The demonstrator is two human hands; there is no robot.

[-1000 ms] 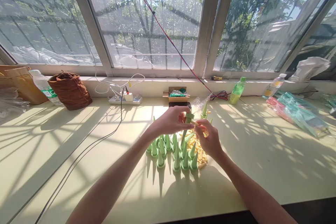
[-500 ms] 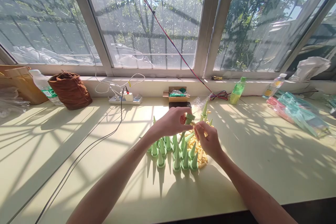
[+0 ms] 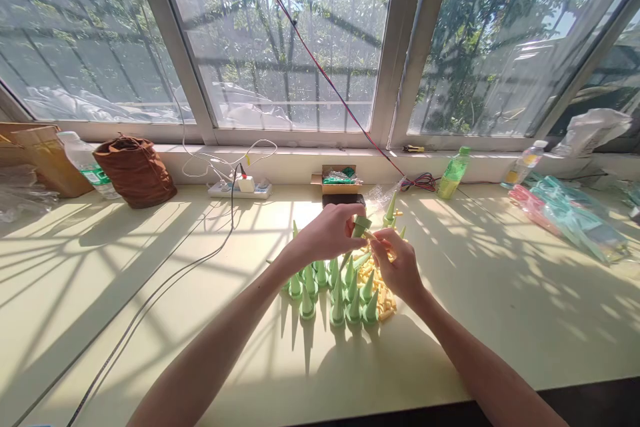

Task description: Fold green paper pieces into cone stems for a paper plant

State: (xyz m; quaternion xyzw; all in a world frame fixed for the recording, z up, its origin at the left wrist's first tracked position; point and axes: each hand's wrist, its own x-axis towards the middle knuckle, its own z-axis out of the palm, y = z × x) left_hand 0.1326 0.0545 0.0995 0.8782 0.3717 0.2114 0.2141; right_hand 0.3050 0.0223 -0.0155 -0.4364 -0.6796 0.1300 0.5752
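Observation:
Above the pile, my left hand [image 3: 333,230] is closed round a green cone [image 3: 361,224], its wide base up and its point slanting down. Close against it, my right hand [image 3: 397,263] pinches a small yellow peg [image 3: 369,235] at the cone's side; whether the peg's end is inside the cone I cannot tell. Below the hands several green cones [image 3: 337,307] stand point up on the table, in loose rows. Beside them lies a heap of short yellow pegs [image 3: 385,300], partly hidden by my right hand and the cones.
A small open cardboard box [image 3: 340,177] with green pieces sits at the back. Left of it are a power strip [image 3: 240,190], cables and a brown bag [image 3: 134,172]. To the right stand a green bottle [image 3: 454,173] and flat plastic bags [image 3: 570,213]. Windows rise behind.
The held cone has tilted slightly between my fingers, and my right hand's fingertips have shifted a little at its side. The standing cones and the peg heap are unchanged.

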